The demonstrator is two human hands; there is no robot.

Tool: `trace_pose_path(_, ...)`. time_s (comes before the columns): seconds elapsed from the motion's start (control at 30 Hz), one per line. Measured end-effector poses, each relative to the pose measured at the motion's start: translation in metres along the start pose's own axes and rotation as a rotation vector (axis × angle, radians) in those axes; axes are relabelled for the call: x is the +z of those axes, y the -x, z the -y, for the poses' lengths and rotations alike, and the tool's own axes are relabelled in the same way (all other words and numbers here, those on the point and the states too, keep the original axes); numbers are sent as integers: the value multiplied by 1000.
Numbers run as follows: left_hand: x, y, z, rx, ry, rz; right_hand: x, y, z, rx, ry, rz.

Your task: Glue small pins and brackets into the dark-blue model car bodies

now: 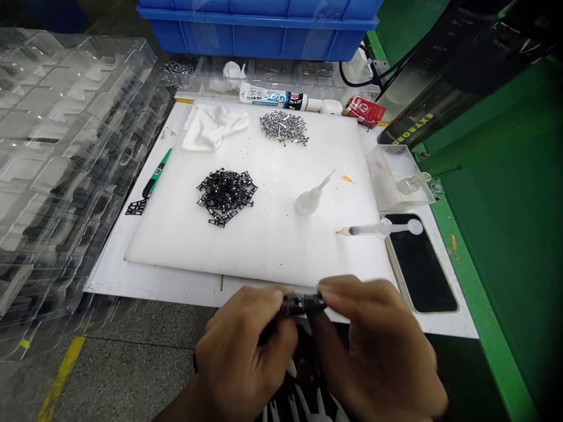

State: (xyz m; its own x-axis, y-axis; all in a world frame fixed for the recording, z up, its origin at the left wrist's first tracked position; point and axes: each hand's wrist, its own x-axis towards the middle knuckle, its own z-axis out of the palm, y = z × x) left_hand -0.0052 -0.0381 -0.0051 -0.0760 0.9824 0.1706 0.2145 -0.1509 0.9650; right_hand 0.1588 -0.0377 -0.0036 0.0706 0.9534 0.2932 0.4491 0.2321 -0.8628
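The left hand [244, 351] and right hand [378, 351] pinch a small black metal part [303, 305]. A clear tray [272, 76] at the far side holds loose metal parts [314, 69].

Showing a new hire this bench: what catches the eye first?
A heap of black metal clips sits on the white foam sheet, a silver pile of small parts behind it. Up front, the left hand and right hand pinch a small black part near the sheet's front edge.

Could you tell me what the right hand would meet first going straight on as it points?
Most likely the small black part at the fingertips of the right hand, though depth is unclear.
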Motion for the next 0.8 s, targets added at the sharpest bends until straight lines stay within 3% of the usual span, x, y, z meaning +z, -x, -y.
trace_pose_path(0.07, 1, -6, 1, -76, -93, 85, 6, -2, -5, 103, 24, 35)
trace_pose_path(0.2, -2, -21, -3, -561, 64, 315, 3, -13, -7, 385, 56, 142)
trace_pose_path(0.3, -6, -28, -7, -745, 160, 319, -3, -20, -6, 544, -78, 242)
trace_pose_path(0.47, -9, -31, -7, -768, 279, 272, -10, -24, -7, 691, -269, 288)
trace_pose_path(0.67, -14, -30, -3, -635, 199, 321, -15, -26, -8, 606, -241, 242)
trace_pose_path(0.8, -15, -30, -4, -619, 204, 319, -18, -31, -8, 587, -237, 251)
